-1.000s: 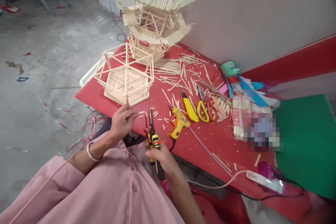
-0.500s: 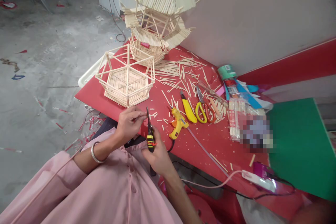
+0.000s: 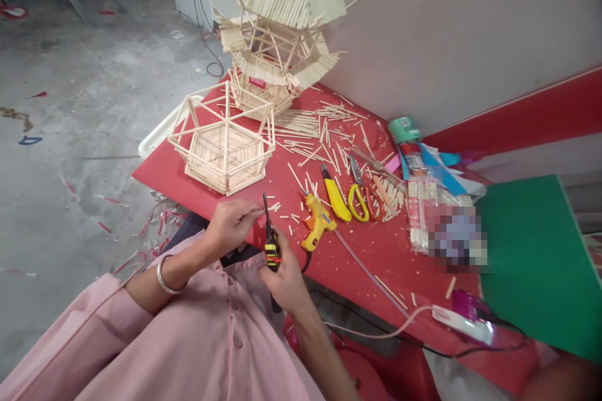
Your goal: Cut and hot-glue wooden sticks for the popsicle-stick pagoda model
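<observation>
My right hand (image 3: 288,279) is wrapped round black-and-yellow handled pliers (image 3: 271,244), whose narrow dark jaws point away from me. Beside the jaw tips, my left hand (image 3: 230,223) is closed in a pinch; whatever its fingertips hold is too small to make out. Just beyond the left hand, a hexagonal stick frame (image 3: 226,153) with a slatted floor stands on the red table (image 3: 160,166). Short cut stick pieces (image 3: 274,207) lie near the jaws. To the right of my hands rests a yellow glue gun (image 3: 318,222), its nozzle pointing away.
A tiered stick pagoda (image 3: 282,44) stands at the back among scattered sticks (image 3: 301,123). Right of the glue gun lie a yellow utility knife (image 3: 337,195), scissors (image 3: 358,200), and bagged sticks (image 3: 418,213). A green board (image 3: 531,257) and a power strip (image 3: 463,324) with cables are farther right.
The view has shifted slightly. My left hand sits a little lower, still pinched near the jaw tips, and the pliers remain in my right hand.
</observation>
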Demonstrator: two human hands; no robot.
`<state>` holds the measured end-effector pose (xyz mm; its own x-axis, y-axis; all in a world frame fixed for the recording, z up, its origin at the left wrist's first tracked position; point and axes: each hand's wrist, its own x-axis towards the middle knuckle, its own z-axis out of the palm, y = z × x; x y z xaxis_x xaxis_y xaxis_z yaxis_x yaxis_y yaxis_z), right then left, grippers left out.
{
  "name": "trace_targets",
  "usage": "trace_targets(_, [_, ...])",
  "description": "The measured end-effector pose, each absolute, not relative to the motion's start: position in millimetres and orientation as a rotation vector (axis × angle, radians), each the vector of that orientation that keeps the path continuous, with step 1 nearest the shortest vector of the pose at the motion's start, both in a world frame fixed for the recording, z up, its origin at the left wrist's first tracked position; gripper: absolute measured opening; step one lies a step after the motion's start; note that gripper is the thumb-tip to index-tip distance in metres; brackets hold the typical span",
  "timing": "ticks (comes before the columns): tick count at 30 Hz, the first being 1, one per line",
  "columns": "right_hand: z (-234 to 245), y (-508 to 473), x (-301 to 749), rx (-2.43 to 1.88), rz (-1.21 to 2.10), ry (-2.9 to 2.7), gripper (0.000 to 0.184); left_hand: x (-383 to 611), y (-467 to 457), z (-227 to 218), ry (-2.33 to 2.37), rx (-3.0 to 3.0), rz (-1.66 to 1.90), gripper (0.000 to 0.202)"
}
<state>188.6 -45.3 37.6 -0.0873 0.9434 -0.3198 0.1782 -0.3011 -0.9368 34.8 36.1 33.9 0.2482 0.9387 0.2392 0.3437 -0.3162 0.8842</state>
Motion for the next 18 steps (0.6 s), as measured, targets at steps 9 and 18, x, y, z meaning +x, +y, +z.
trace_targets(9, [34,-49,191,-1.491,1.483,-1.230,0.067,32,41,50,1.076,1.472,0.797,0.038])
trace_targets(18, [44,-50,189,-1.413,1.499,-1.230,0.070,27,47,44,0.960,0.998,0.596,0.042])
